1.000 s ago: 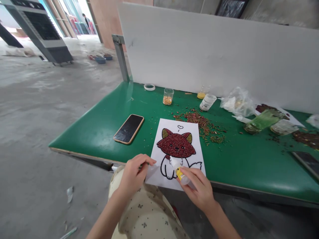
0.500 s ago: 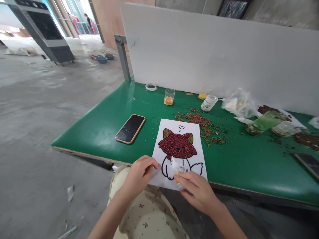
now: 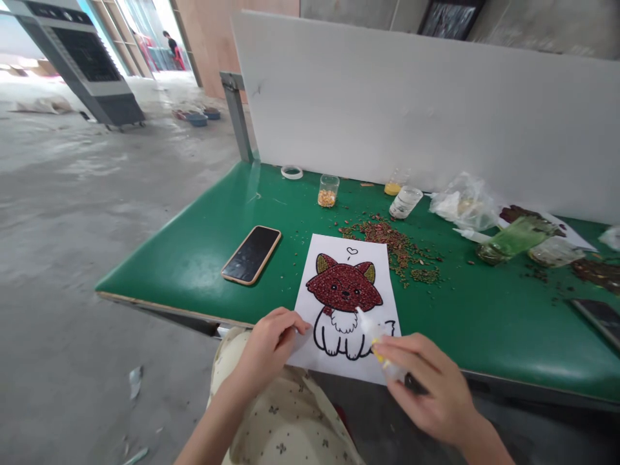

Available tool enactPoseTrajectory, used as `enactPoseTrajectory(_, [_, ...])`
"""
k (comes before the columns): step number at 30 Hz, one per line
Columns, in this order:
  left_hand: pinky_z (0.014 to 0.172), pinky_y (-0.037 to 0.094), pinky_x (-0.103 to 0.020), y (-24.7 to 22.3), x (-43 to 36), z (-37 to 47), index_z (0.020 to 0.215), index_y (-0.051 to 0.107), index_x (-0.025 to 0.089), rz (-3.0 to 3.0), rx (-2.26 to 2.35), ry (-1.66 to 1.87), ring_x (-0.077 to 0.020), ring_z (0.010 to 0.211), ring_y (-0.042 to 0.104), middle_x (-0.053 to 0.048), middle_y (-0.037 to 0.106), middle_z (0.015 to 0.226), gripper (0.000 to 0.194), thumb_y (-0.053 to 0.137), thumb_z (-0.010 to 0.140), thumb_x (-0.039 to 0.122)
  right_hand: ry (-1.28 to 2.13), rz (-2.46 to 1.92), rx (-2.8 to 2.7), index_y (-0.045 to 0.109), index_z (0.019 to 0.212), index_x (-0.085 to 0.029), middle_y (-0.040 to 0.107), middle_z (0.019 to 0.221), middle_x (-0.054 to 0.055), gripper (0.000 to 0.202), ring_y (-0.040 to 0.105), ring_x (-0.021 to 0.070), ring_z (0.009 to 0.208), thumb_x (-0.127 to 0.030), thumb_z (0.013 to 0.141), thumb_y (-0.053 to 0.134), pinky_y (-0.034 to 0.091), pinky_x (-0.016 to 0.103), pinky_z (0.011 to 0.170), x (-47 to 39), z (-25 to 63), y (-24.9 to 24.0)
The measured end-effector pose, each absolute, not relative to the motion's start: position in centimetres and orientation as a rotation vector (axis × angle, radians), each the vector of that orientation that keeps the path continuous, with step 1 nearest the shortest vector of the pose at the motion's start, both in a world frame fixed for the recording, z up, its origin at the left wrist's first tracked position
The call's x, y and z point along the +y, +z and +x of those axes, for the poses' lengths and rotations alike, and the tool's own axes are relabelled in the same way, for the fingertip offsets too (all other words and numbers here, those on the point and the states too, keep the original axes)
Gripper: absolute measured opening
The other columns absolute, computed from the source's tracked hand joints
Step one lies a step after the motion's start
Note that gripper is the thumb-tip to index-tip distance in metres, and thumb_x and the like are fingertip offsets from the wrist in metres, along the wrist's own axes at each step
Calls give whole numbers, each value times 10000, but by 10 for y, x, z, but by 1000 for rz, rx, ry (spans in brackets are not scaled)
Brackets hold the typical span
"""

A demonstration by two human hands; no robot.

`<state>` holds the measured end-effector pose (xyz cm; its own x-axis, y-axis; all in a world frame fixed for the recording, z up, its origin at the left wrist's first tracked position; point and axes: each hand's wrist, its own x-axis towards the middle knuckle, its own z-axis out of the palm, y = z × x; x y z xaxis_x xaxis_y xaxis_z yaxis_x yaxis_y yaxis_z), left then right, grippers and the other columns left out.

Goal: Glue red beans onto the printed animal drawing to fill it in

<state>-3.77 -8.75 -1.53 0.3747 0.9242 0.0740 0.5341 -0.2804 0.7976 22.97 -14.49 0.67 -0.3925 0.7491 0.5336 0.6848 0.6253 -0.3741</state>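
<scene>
"Green table (image 3: 165,239), head view: what's hidden?"
"Much of a bottle (image 3: 371,329), closed in the right hand (image 3: 429,381), which also covers part of the fox picture (image 3: 345,323). The left hand (image 3: 271,342) curls at the picture's left edge; I can't tell if it grips."
"The picture?"
"Overhanging the table's near edge: dark red head, olive inner ears, mostly white body."

Before us, the sheet (image 3: 345,323) lies at the near edge of the table (image 3: 169,258), with a phone (image 3: 251,254) to its left and scattered seeds (image 3: 387,244) just behind. Farther back we see a jar (image 3: 329,184), a plastic bag (image 3: 464,203) well to its right, and a panel (image 3: 416,110) behind everything on the table.
</scene>
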Motion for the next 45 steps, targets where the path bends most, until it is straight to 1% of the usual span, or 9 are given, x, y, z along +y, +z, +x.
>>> enactPoseTrajectory(7, [747,453,-264,-18,-86,-39,749,586,190,1872,1253,711,-153,857,615,-27,670,879,284,357,769,24,562,-1231,-673,573,878,-216,593,850,-19,212,589,106,671,-249,700,684,544,325,728,-111,303,-17])
enactPoseTrajectory(11, [748,453,-263,-21,-85,-41,745,572,190,1851,1245,706,-150,865,618,-25,668,876,266,360,774,32,821,-1236,-324,606,889,-220,634,926,19,188,611,136,836,-329,736,608,533,323,815,-92,338,-32])
enactPoseTrajectory(15, [737,458,-260,-23,-84,-42,751,561,191,1835,1246,698,-148,860,626,-25,663,875,233,368,798,69,791,-1395,-537,576,947,-233,639,1022,32,376,599,179,942,-356,616,702,496,343,842,-85,351,-37])
enactPoseTrajectory(18, [724,461,-259,-22,-84,-43,739,555,190,1841,1257,676,-150,858,629,-29,663,879,219,373,803,88,452,-1724,-877,548,989,-223,646,1003,46,493,607,227,928,-389,560,724,458,396,857,-84,354,-36])
enactPoseTrajectory(21, [725,464,-258,-22,-84,-43,747,560,192,1867,1253,680,-147,852,632,-31,665,885,226,368,805,88,151,-2042,-1092,516,990,-225,657,968,65,458,627,266,894,-433,608,659,457,391,797,-83,358,-34])
enactPoseTrajectory(28, [723,478,-241,-22,-84,-43,744,566,194,1921,1256,710,-139,842,638,-31,669,881,244,358,806,83,386,-2086,-1245,429,948,-230,665,919,80,456,650,263,834,-454,598,615,470,344,720,-59,375,-32])
enactPoseTrajectory(36, [726,483,-229,-22,-85,-43,748,567,194,1926,1259,735,-142,831,643,-33,667,864,247,356,799,75,176,-2201,-1375,442,768,-217,619,806,77,396,603,257,743,-493,565,639,441,344,656,-35,378,-25])
enactPoseTrajectory(40, [713,486,-224,-20,-85,-42,739,574,195,1949,1256,748,-142,812,645,-30,672,850,250,362,796,76,109,-2270,-1315,478,1003,-173,626,919,119,586,602,280,771,-544,586,657,446,367,642,-43,370,-26])
enactPoseTrajectory(45, [687,490,-225,-20,-84,-41,714,577,193,1975,1243,770,-138,783,646,-30,674,820,269,352,787,67,-395,-2107,-1258,309,1311,-105,428,1256,244,918,549,326,971,-616,626,644,434,450,788,-66,337,-8])
